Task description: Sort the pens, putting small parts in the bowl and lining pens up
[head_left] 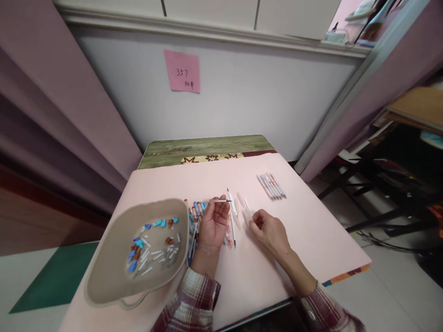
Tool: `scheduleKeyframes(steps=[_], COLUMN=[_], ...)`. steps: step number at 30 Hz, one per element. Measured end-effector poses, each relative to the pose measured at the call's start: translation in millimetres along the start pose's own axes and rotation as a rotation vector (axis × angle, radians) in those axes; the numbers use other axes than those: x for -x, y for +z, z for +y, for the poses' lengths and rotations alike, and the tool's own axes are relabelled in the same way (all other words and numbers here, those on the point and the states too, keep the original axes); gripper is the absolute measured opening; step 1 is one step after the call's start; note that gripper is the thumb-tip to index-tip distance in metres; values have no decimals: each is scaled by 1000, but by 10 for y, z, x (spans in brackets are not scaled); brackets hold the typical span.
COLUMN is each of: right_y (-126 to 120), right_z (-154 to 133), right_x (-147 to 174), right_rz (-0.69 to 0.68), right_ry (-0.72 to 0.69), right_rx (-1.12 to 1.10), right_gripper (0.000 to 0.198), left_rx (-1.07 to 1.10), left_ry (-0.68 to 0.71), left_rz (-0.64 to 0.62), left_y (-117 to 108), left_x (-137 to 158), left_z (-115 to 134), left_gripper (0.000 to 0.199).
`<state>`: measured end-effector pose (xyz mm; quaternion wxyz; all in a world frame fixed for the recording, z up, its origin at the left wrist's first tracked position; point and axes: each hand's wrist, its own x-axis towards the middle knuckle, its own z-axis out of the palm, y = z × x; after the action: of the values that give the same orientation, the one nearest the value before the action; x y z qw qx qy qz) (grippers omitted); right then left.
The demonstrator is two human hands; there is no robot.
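My left hand [214, 226] is turned palm up beside the bin, fingers curled. A thin white pen refill [221, 201] with a dark tip lies across its thumb and fingertips. To the right, my right hand [270, 230] pinches a clear pen barrel [247, 213], blurred by motion. Between the hands, white refills [233, 230] with dark tips and other slender pen parts lie on the pink tabletop [294, 249]. Under and left of my left hand is a pile of blue and orange-brown pen pieces [196, 210], partly hidden by the hand.
A beige bin [104, 258] at the left holds small blue, brown and white pieces. Several pens [272, 186] lie side by side at the back right. A pink note [182, 71] is on the wall behind the table. Dark shelving [398, 152] stands at the right.
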<state>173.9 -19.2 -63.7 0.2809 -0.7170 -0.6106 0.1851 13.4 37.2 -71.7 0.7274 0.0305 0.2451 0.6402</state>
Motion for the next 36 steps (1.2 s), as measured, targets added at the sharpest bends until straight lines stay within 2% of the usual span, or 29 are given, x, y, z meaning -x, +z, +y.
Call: scheduleKeyframes(steps=[5, 13, 24, 36], right_y=[-105, -183, -175, -134], right_z=[-161, -214, -195, -189], right_x=[46, 89, 93, 95], right_rz=[48, 230, 218, 228], right_ry=[-88, -139, -123, -145], right_rx=[-254, -245, -220, -229], right_gripper=[6, 7, 4, 8], left_rx=[-152, -286, -300, -369], left_ry=[53, 118, 115, 116], left_rz=[-69, -61, -42, -109], left_y=[-23, -30, 11, -13], left_x=[42, 40, 59, 75], left_z=[-72, -104, -103, -166], left_gripper=[11, 21, 23, 24])
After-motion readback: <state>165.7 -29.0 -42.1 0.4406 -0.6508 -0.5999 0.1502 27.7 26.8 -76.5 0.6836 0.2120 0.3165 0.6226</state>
